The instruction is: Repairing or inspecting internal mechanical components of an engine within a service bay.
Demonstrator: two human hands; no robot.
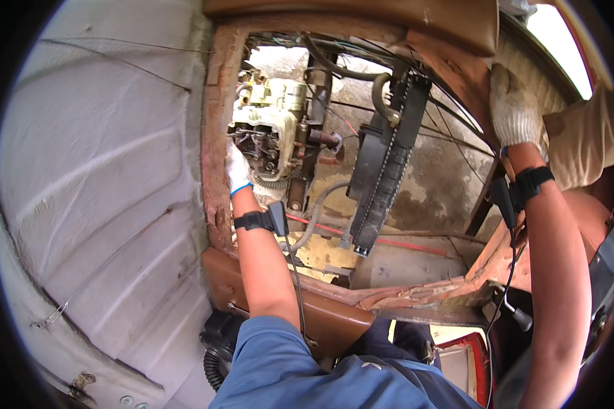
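My left hand point(237, 170), in a white knit glove with a blue cuff edge, reaches down inside the opening beside the engine point(280, 112). Its fingers are hidden at the engine's near left side, so what they touch does not show. The engine's top is uncovered, exposing dark, oily valve parts point(260, 148). At the right, my right hand point(518, 116), also gloved in white, lies against the rim next to the reddish-brown frame point(460, 61). Its fingers stretch forward and hold nothing visible. Each wrist wears a black strap with a small cabled device.
A long black radiator point(392, 163) with a hose point(382, 95) stands slanted in the opening. A red pipe point(389, 242) crosses below it. Brown padded panels point(361, 20) border the far and near sides. A pale ribbed panel point(109, 170) fills the left; a lever point(518, 317) stands lower right.
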